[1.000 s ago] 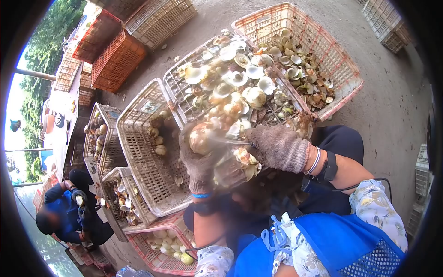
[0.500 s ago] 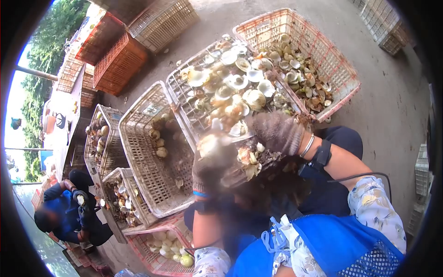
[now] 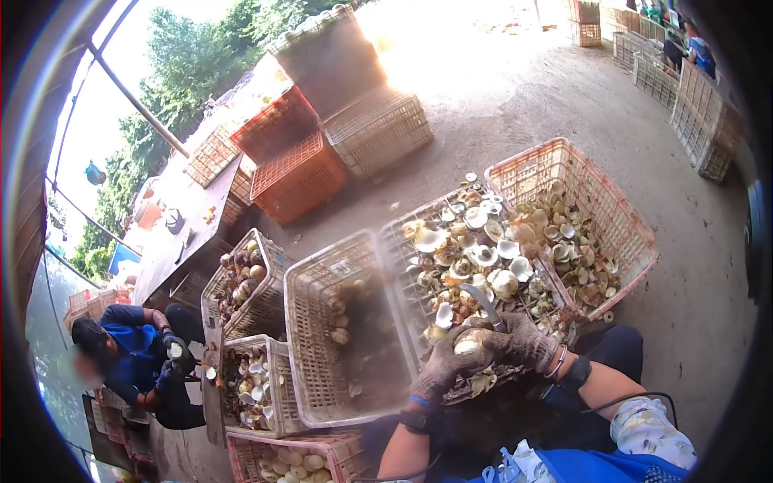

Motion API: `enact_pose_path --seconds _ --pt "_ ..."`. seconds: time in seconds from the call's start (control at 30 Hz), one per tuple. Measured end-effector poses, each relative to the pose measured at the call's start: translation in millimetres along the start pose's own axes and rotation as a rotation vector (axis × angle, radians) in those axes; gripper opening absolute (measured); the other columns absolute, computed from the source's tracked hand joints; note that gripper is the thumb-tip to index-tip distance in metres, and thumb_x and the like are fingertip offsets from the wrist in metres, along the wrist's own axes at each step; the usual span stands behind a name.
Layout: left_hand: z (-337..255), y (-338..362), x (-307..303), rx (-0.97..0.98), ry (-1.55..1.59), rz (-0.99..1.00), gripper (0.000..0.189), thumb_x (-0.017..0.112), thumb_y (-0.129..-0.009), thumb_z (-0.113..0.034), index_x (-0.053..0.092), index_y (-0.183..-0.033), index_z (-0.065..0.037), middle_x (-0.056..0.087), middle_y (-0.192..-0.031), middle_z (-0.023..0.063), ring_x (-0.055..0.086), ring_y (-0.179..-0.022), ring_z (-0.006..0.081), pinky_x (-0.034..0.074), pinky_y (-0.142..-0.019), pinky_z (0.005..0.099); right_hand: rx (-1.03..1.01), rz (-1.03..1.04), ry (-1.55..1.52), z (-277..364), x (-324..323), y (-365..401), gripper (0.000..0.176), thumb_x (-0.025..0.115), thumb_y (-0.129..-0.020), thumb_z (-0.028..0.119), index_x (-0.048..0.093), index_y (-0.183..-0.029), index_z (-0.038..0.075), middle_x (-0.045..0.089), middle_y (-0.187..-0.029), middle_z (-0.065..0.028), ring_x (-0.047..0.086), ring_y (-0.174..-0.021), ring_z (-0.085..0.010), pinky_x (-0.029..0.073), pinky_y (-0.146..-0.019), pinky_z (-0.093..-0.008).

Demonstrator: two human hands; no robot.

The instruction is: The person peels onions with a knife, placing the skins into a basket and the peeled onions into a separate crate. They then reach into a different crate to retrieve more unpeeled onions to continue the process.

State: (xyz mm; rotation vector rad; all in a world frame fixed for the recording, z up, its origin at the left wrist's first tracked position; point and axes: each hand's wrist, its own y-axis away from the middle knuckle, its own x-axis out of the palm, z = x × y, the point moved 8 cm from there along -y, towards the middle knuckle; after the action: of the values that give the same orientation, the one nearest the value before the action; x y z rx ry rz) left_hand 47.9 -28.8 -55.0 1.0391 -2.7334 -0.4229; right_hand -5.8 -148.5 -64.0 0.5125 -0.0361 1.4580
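Note:
My gloved left hand (image 3: 445, 364) is closed around a pale, onion-like bulb (image 3: 469, 344), held low over the near end of the crate of peelings. My gloved right hand (image 3: 523, 341) grips a knife with a curved blade (image 3: 485, 303); its handle is hidden in the fist. Both hands meet at the bulb, the blade arching up beyond them. Just past the hands, white cup-shaped peelings (image 3: 483, 255) and a whole pale bulb (image 3: 504, 283) lie on the crate (image 3: 394, 241).
A crate (image 3: 290, 322) with a few bulbs stands left of the hands, a crate of peelings (image 3: 636, 249) to the right. Pale bulbs fill a crate (image 3: 241, 451) at lower left. A co-worker (image 3: 133, 354) sits at far left holding a pale piece. Orange crates (image 3: 298, 177) stand behind.
The view has tilted up and shifted, showing more of the yard. My hands have come together around the bulb, and the curved blade now shows clearly. The left hand is less blurred.

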Motion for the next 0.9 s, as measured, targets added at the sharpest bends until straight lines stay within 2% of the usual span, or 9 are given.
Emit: enact_pose_path --seconds 0.1,0.17,0.23,0.37,0.5,0.57,0.7,0.77,0.9 --pt "19 -1 -6 -0.016 0.347 0.022 0.055 0.070 -0.078 -0.013 0.052 -0.128 0.000 0.062 -0.113 0.0084 0.062 -0.099 0.0188 0.051 -0.089 0.0303 0.004 -0.026 0.016 -9 -8 -1 0.036 0.069 -0.089 0.018 0.062 -0.120 0.002 0.068 -0.087 -0.0028 0.061 -0.073 -0.0084 0.052 -0.067 -0.0254" --pt "11 6 -8 0.136 -0.002 -0.086 0.052 0.065 -0.080 -0.013 0.050 -0.128 0.000 0.062 -0.112 0.0111 0.063 -0.100 0.0204 0.051 -0.090 0.0306 -0.068 -0.043 0.006 -10 -9 -3 0.033 0.069 -0.089 0.017 0.063 -0.118 0.002 0.068 -0.085 -0.0033 0.062 -0.074 -0.0085 0.052 -0.068 -0.0255" --pt "23 3 -7 0.054 0.670 -0.086 0.051 0.067 -0.081 -0.010 0.050 -0.129 0.001 0.062 -0.107 0.0093 0.062 -0.096 0.0162 0.053 -0.082 0.0267 -0.127 -0.081 0.123 0 -5 1 0.031 0.071 -0.088 0.018 0.065 -0.112 0.001 0.069 -0.085 -0.0050 0.063 -0.074 -0.0101 0.053 -0.069 -0.0269" --pt "33 -4 -18 0.046 0.356 -0.137 0.049 0.074 -0.077 -0.013 0.057 -0.122 -0.001 0.063 -0.109 0.0101 0.064 -0.093 0.0183 0.054 -0.081 0.0285 -0.120 -0.170 0.234 13 1 4 0.029 0.073 -0.085 0.020 0.066 -0.106 0.001 0.069 -0.084 -0.0054 0.063 -0.075 -0.0117 0.053 -0.070 -0.0285" --pt "2 -7 -12 0.135 -0.470 -0.158 0.051 0.082 -0.069 -0.010 0.061 -0.115 0.000 0.068 -0.100 0.0073 0.066 -0.088 0.0158 0.055 -0.078 0.0277 -0.102 -0.186 0.399 21 -21 2 0.032 0.078 -0.079 0.017 0.066 -0.105 0.002 0.068 -0.082 -0.0046 0.061 -0.073 -0.0109 0.053 -0.068 -0.0277" --pt "-15 9 13 0.560 -0.937 -0.102 0.055 0.085 -0.068 -0.013 0.060 -0.116 0.001 0.069 -0.098 0.0079 0.065 -0.087 0.0158 0.055 -0.078 0.0297 -0.142 -0.131 -0.022 26 -22 -5 0.029 0.076 -0.082 0.019 0.066 -0.105 0.004 0.065 -0.080 -0.0022 0.058 -0.068 -0.0069 0.048 -0.057 -0.0225" --pt "0 -3 3 0.078 -0.179 -0.245 0.066 0.087 -0.063 -0.008 0.057 -0.122 0.000 0.064 -0.113 0.0107 0.063 -0.100 0.0190 0.053 -0.086 0.0320 -0.286 -0.391 -0.009 83 -59 2 0.035 0.066 -0.091 0.022 0.052 -0.118 0.003 0.059 -0.077 -0.0004 0.054 -0.054 -0.0081 0.043 -0.045 -0.0237" --pt "6 -9 -4 0.062 -0.139 -0.221 0.068 0.087 -0.061 -0.005 0.058 -0.122 -0.002 0.062 -0.116 0.0101 0.061 -0.103 0.0194 0.053 -0.088 0.0329 -0.205 -0.523 -0.032 45 -80 -6 0.034 0.062 -0.093 0.025 0.052 -0.119 0.005 0.063 -0.087 -0.0046 0.059 -0.062 -0.0111 0.048 -0.047 -0.0238" --pt "-4 -13 -5 0.330 -0.383 -0.174 0.082 0.087 -0.057 -0.004 0.051 -0.131 -0.004 0.058 -0.121 0.0108 0.059 -0.107 0.0213 0.054 -0.090 0.0345 0.103 -0.173 -0.083 -10 -25 -10 0.034 0.073 -0.085 0.027 0.062 -0.107 0.004 0.062 -0.075 -0.0024 0.056 -0.055 -0.0101 0.045 -0.045 -0.0235"
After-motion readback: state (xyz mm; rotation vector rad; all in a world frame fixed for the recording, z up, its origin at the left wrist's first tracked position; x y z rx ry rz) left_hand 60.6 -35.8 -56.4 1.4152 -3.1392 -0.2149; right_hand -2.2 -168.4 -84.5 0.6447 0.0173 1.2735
